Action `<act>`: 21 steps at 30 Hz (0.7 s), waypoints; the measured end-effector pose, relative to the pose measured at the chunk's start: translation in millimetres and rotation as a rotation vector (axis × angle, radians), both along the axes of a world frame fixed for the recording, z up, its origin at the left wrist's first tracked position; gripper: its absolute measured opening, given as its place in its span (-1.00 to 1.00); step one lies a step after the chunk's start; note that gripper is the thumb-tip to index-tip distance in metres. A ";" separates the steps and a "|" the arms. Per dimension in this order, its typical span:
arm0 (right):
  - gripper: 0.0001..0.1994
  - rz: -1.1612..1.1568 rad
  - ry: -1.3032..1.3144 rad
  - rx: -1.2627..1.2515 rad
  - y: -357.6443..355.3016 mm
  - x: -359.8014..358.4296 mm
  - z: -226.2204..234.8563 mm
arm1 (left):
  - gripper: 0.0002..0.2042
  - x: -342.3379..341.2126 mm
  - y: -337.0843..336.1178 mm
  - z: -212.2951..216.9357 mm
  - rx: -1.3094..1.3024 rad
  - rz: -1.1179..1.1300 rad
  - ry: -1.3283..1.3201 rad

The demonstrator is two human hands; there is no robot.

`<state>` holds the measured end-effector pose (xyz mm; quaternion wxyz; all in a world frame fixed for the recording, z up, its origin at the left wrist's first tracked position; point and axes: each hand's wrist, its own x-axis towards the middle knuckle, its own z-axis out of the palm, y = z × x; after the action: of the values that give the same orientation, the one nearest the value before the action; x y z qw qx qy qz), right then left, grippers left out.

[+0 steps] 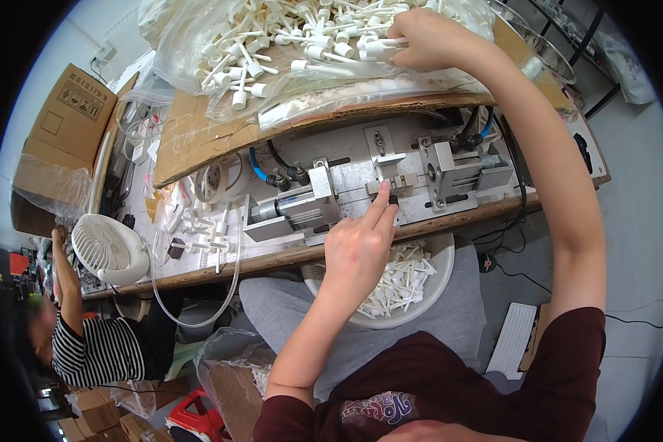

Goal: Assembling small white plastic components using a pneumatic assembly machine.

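Lit brightly and evenly around the left hand [359, 247] and right hand [429, 40]. Washed nearly white among the plastic pieces [315, 52] beside the right hand. Shadowed beneath the cardboard [183, 149], beyond the left hand. Bowed, softer and black-rimmed well left of both hands, around the co-worker [99, 350].

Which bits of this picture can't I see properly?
All in the head view:
- What lies right beneath the left hand: its own fingers cover it.
- What, if anything, is inside the right hand: the hand itself hides it.
- The bowl's bottom: buried under white pieces.
- The far end of the big white pile: cut off by the top edge.
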<state>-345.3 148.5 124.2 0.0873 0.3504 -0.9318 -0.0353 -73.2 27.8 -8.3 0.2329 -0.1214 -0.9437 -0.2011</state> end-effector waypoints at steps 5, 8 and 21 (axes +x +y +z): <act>-0.65 0.090 0.124 -0.014 6.7 33.3 8.1 | -0.74 1.0 0.6 0.6 -0.003 0.006 -0.003; -0.58 0.232 0.154 -0.097 -2.1 30.2 -5.8 | -0.74 0.9 0.7 1.0 -0.009 0.002 -0.006; -0.73 0.180 -0.041 -0.539 30.2 -6.5 -15.9 | -0.74 16.2 -1.2 6.5 0.160 -0.118 -0.030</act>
<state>-351.8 178.7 108.4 0.1611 0.3964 -0.8744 0.2286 -57.0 26.6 -1.8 0.2155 -0.1546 -0.9192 -0.2910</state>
